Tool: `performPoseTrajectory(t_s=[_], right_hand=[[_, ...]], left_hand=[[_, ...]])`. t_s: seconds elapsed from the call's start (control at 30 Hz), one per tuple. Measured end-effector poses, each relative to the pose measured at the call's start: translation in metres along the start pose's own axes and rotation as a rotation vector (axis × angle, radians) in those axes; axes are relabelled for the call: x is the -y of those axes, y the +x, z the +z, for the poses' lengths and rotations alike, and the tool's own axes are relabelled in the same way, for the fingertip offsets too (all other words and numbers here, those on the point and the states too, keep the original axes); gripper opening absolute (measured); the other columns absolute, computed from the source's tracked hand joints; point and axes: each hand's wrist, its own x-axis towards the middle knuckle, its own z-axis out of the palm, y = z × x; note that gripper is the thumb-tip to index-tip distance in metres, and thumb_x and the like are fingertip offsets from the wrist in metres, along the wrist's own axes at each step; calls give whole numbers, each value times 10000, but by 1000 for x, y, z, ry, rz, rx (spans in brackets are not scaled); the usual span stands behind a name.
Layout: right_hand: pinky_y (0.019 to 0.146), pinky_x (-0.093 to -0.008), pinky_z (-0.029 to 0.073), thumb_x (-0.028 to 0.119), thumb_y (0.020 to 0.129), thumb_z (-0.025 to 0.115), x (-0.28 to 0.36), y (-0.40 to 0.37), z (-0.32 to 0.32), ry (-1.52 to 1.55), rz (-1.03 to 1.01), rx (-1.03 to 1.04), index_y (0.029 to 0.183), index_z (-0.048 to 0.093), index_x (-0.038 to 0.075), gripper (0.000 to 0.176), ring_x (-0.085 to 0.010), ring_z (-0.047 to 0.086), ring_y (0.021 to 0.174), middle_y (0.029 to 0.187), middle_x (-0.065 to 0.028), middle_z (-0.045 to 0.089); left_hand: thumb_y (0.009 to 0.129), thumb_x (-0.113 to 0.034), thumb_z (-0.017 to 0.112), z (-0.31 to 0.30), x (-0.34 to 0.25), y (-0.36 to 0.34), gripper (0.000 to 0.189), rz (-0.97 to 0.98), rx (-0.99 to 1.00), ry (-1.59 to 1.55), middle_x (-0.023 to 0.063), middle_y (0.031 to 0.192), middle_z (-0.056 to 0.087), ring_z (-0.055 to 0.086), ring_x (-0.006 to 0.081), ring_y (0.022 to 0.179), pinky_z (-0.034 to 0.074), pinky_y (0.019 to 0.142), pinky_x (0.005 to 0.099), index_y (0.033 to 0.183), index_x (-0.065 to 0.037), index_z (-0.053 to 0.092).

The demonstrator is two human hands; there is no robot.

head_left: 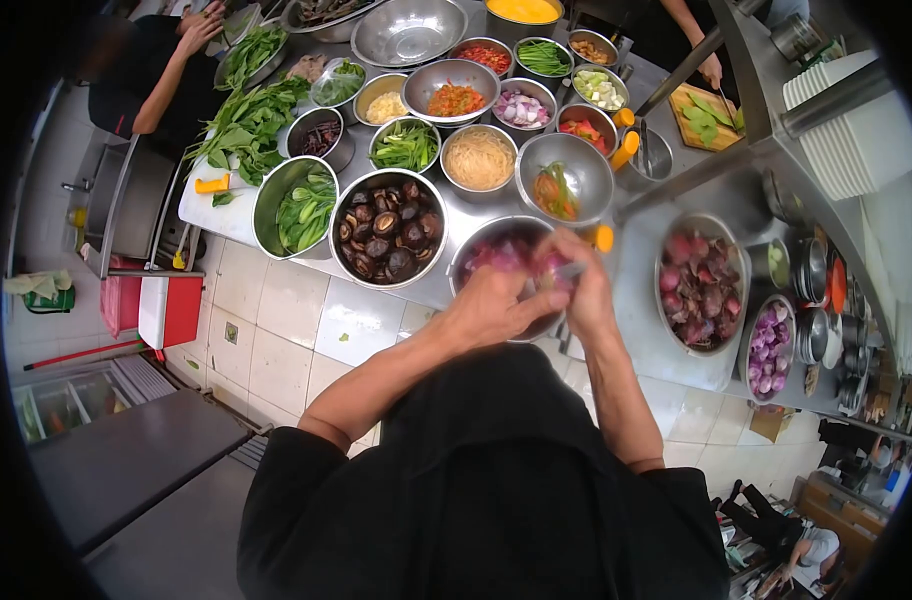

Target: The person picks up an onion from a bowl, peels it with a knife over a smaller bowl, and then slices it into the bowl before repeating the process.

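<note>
Steel counter [646, 330]: spans 10 to 3 o'clock and is crowded with bowls.
Mushroom bowl [333, 232]: at 9 o'clock of the hands.
Steel bowl [463, 250]: directly under both hands.
Red onions [698, 290]: heaped at 3 o'clock.
Left hand [491, 305]: fingers curled together around a purple shallot [536, 262], held over the steel bowl.
Right hand [588, 290]: fingers closed on a small blade [573, 270] touching the shallot; the exact grip is blurred.

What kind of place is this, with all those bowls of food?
Most likely a restaurant kitchen: a long steel counter crowded with metal bowls of cut vegetables and mushrooms, a tall stack of white plates, and another person sorting leafy greens.
</note>
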Motion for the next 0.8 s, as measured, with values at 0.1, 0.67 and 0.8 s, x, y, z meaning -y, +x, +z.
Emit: performPoseTrajectory(t_s=[0.1, 0.67, 0.8], right_hand=[[710, -280, 412, 330, 975, 400, 8, -4, 9, 99, 45, 25, 757, 584, 3, 434, -134, 513, 709, 743, -70, 576], [422, -185, 241, 356, 968, 481, -8, -7, 7, 309, 163, -82, 997, 497, 137, 221, -23, 404, 571, 757, 49, 474], [444, -199, 278, 382, 960, 512, -26, -8, 5, 406, 159, -125, 1046, 544, 150, 249, -46, 480, 653, 862, 46, 549]], left_hand=[[875, -487, 643, -9, -12, -1, 539, -29, 66, 0, 196, 578, 563, 565, 229, 519, 448, 514, 375, 794, 46, 646], [915, -326, 649, 5, 20, 1, 340, 19, -280, 44, 157, 630, 638, 640, 276, 544, 474, 504, 345, 889, 12, 681], [902, -324, 665, 8, 20, 1, 352, 131, -340, 3, 166, 620, 627, 638, 288, 539, 470, 497, 354, 870, 26, 673]])
